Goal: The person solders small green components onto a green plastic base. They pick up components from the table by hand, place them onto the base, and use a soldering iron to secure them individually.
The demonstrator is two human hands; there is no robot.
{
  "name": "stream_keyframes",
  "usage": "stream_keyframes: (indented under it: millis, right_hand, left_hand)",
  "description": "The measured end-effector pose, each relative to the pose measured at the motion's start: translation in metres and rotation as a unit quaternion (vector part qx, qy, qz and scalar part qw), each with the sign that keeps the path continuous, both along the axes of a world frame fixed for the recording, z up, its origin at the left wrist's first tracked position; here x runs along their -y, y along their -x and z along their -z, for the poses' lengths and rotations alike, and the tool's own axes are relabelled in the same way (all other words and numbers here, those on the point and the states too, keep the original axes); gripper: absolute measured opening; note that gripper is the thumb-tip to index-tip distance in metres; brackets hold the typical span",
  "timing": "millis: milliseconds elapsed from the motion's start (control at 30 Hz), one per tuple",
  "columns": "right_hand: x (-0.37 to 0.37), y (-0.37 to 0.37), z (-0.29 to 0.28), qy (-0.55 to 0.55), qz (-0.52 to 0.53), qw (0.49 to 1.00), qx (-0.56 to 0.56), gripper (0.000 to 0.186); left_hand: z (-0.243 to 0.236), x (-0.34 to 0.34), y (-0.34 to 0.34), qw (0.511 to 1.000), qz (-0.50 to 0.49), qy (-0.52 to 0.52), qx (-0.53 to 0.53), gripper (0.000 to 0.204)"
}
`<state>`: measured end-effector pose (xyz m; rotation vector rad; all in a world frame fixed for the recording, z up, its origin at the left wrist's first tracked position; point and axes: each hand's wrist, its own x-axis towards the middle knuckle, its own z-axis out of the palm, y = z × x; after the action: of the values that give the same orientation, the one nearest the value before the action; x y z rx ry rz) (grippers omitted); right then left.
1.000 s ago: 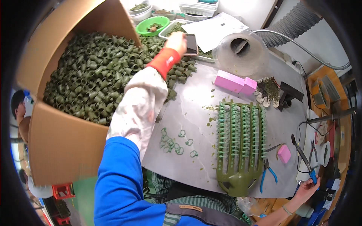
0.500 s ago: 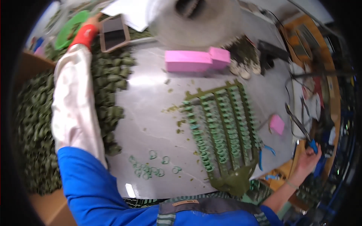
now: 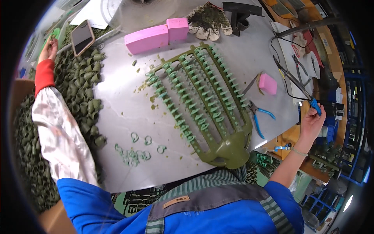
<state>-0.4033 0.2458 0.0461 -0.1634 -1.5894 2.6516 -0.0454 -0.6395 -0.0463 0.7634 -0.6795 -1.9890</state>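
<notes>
at the far upper left, past a heap of dark olive-green, elbow-shaped tubes (image 3: 80, 84), the left hand (image 3: 48, 48) is at a bright green plastic thing (image 3: 55, 33) — whether the fingers grip it or only touch it, i cannot tell. that arm wears a shiny whitish sleeve (image 3: 58, 124) ending in a red cuff (image 3: 44, 74).

on the right side, the bare right hand (image 3: 313, 117) grasps the blue handle of a long, dark-shafted tool (image 3: 300, 86), which slants up and left from the fingers.

between the hands, on a smooth grey table (image 3: 120, 93), lies an olive-green plastic rack with long parallel bars (image 3: 203, 97), tilted, its solid rounded end nearest the person. rows of pale green rings (image 3: 187, 99) line it, and neither hand touches it. more loose green rings (image 3: 134, 156) lie left of its lower end.

just right of the rack are pliers with blue handles (image 3: 257, 123) and a small pink block (image 3: 268, 84). beyond it lie a longer pink block (image 3: 146, 39) and a stained white glove (image 3: 210, 21) — a smartphone (image 3: 82, 38) rests near the left hand.
</notes>
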Motion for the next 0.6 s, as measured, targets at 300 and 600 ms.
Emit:
stream_keyframes:
  millis: [300, 600]
  right_hand:
    - [-0.070, 0.020, 0.018, 0.063, -0.086, 0.994, 0.015, 0.020]
    - [-0.061, 0.013, 0.032, 0.092, -0.118, 0.989, -0.014, 0.021]
  left_hand:
    - [-0.044, -0.285, -0.013, 0.991, 0.089, -0.033, -0.093, 0.025]
    - [-0.003, -0.501, 0.005, 0.839, 0.089, 0.331, 0.422, 0.031]
